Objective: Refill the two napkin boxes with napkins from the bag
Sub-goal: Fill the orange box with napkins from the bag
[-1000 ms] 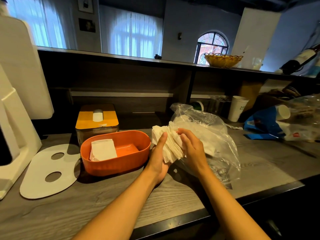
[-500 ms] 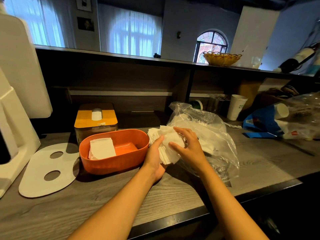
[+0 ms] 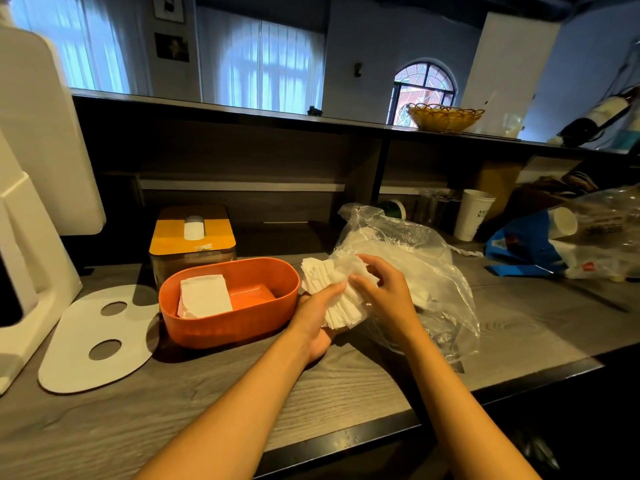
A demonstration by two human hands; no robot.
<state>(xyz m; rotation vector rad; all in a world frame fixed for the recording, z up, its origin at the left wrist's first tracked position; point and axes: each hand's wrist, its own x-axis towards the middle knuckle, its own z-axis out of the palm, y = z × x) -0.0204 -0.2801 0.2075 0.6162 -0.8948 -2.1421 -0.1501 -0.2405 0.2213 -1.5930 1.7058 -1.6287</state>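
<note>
A fanned stack of white napkins (image 3: 332, 282) is held between both hands, just right of the orange oval box (image 3: 239, 323). My left hand (image 3: 317, 318) grips the stack from below, thumb on top. From the right, my right hand (image 3: 384, 292) curls its fingers over the stack. The orange box is open and holds a small pile of napkins (image 3: 204, 296) at its left end. Behind it stands a second box with a yellow lid (image 3: 192, 237), a napkin showing in its slot. The clear plastic bag (image 3: 426, 271) lies right behind my hands, with more napkins inside.
A white oval lid with two holes (image 3: 93, 341) lies left of the orange box. White foam blocks (image 3: 31, 216) stand at the far left. A paper cup (image 3: 472, 220) and a blue and clear bag of cups (image 3: 554, 244) sit at the right. The counter's front edge runs below my arms.
The napkin stack has come slightly further out of the bag toward the orange box. My right hand has shifted its fingers over the stack's top.
</note>
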